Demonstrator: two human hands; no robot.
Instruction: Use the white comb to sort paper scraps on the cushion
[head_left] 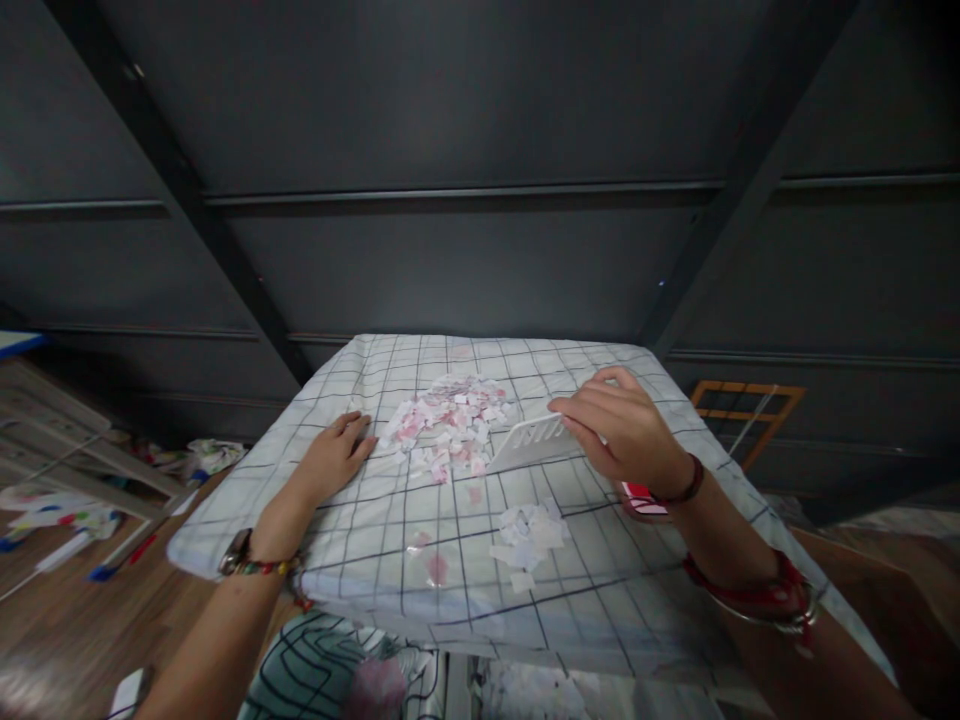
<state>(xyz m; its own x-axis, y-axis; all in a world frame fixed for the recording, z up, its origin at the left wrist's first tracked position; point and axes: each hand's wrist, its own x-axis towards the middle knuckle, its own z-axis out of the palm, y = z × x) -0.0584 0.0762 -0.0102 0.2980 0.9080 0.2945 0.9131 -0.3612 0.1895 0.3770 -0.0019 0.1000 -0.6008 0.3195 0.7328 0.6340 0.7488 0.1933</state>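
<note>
A heap of torn paper scraps (450, 415), white with pink patches, lies on the checked tablecloth (360, 540). My left hand (336, 458) rests on the cloth just left of this heap, fingers spread and holding nothing. With thumb and fingers, my right hand (619, 425) pinches the top edge of a white slotted plastic panel (534, 442). The panel stands tilted on its edge at the right side of the heap; its right end is hidden behind the hand. Closer to me sits a smaller pile of white scraps (531, 538).
Clear-edged pinkish pieces (431, 568) lie near the table's front. A red and pink object (645, 498) is partly behind my right wrist. A dark panelled wall (465, 270) closes off the back. An orange frame (750, 400) leans at right; a grey rack (67, 420) stands left.
</note>
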